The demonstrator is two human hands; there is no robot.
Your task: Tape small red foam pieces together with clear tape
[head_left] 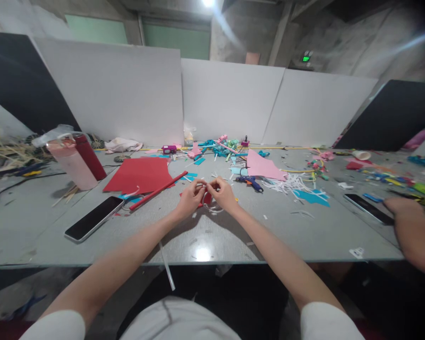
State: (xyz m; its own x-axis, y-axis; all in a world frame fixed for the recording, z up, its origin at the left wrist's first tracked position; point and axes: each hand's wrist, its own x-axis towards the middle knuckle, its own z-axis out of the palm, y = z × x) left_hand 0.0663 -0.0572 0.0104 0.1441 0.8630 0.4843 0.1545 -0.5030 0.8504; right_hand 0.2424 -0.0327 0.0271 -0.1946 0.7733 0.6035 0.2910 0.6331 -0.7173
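My left hand (192, 195) and my right hand (221, 192) meet above the middle of the table, their fingertips pinched together. What they pinch is too small and too hidden to name. Just below the fingers show a clear, ring-shaped thing (212, 206) and a bit of red paper (207, 200); whether these are held or lie on the table I cannot tell. Left of my left hand a long, thin red strip (159, 190) lies slantwise. Beyond my right hand rests a blue glue gun (252, 182).
Red paper (141, 172), pink paper (264, 166) and white shreds (288, 183) lie farther back. At left are a phone (95, 218) and a pink bottle (72, 163). A clear stick (167, 268) juts past the front edge. Another person's arm (414, 231) rests at right beside a second phone (368, 209).
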